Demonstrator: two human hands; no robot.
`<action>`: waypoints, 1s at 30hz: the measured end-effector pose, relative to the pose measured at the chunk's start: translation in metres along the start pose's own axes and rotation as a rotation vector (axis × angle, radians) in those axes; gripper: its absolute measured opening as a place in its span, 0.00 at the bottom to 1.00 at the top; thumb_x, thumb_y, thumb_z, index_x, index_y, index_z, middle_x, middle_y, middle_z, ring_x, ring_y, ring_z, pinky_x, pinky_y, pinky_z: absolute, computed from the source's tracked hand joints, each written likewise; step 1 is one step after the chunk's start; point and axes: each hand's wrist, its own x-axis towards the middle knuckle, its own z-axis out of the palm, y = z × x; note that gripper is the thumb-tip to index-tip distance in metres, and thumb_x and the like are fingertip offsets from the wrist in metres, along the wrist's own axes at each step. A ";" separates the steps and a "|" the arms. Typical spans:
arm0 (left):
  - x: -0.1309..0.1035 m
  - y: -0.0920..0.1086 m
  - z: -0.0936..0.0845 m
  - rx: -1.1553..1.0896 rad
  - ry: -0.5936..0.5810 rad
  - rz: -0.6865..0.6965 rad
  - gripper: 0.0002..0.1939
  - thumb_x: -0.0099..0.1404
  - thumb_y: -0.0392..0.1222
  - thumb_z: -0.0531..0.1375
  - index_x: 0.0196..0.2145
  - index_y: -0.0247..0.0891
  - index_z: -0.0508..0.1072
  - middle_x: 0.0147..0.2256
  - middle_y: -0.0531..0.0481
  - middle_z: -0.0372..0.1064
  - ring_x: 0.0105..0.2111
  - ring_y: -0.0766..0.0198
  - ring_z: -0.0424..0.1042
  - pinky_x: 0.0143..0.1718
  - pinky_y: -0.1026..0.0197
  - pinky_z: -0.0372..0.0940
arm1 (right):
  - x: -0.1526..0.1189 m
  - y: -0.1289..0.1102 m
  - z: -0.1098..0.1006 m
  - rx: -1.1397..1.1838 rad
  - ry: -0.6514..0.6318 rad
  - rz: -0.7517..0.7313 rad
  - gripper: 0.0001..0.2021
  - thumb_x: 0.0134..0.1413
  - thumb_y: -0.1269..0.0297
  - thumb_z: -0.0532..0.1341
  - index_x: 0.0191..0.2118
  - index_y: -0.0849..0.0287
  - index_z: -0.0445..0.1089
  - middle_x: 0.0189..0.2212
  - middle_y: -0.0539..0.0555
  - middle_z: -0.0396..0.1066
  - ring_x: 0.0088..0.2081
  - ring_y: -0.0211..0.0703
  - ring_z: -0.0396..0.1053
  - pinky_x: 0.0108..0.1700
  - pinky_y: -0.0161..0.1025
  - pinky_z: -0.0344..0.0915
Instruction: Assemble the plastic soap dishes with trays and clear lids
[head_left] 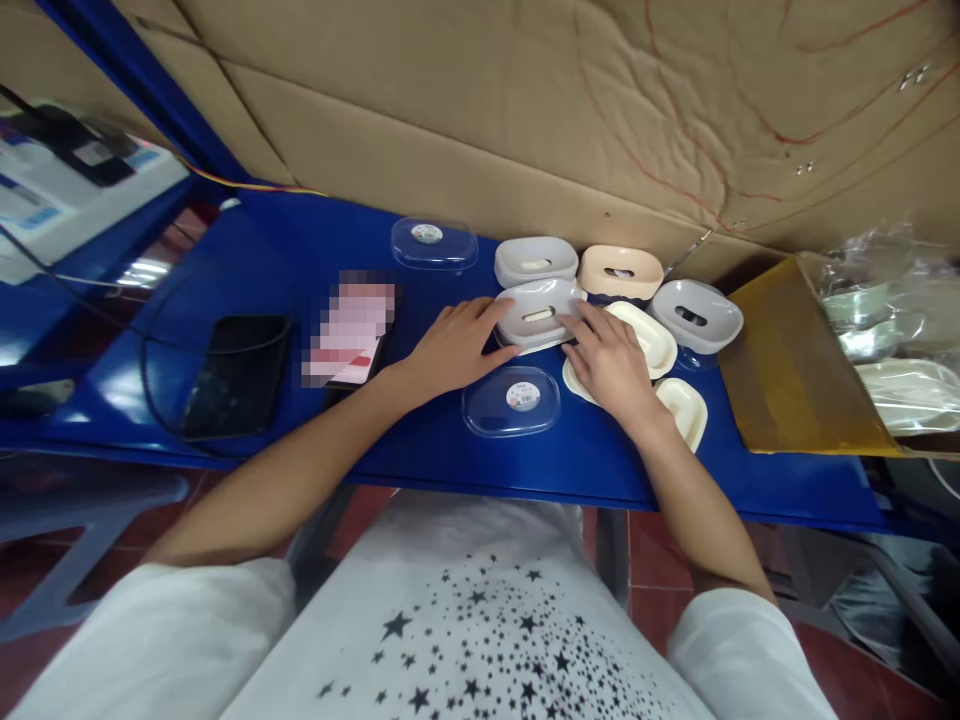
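A grey oval soap dish (529,322) with a slot in its middle lies on the table between my hands, with a cream tray partly showing under it. My left hand (459,345) holds its left end, thumb along the front and fingers at the back. At the right end, my right hand (611,360) has its fingertips on the rim. Cream trays (660,350) lie beside and partly under my right hand, which hides some of them. In front of the dish is a clear plastic lid (487,408) with a round sticker.
Behind stand another grey dish (514,268), a peach dish (600,265) and a grey dish (716,315) at right. A second clear lid (409,245) lies farther back. Phones (360,330) are on the left of the blue table (420,450); a cardboard box (780,380) of wrapped dishes is right.
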 end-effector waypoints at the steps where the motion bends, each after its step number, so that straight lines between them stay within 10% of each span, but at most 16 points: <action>1: 0.000 0.000 0.000 0.003 -0.004 0.000 0.36 0.79 0.55 0.61 0.76 0.36 0.61 0.71 0.30 0.64 0.67 0.33 0.69 0.68 0.32 0.62 | 0.000 0.000 0.000 -0.001 0.003 -0.006 0.20 0.76 0.65 0.59 0.67 0.59 0.73 0.70 0.67 0.71 0.66 0.64 0.71 0.65 0.62 0.70; 30: 0.000 -0.008 -0.007 0.085 0.014 0.103 0.24 0.78 0.46 0.62 0.68 0.41 0.72 0.77 0.32 0.55 0.71 0.32 0.66 0.69 0.32 0.62 | 0.007 -0.014 -0.001 -0.048 -0.007 -0.127 0.20 0.76 0.66 0.60 0.67 0.61 0.72 0.62 0.67 0.76 0.65 0.64 0.69 0.66 0.61 0.61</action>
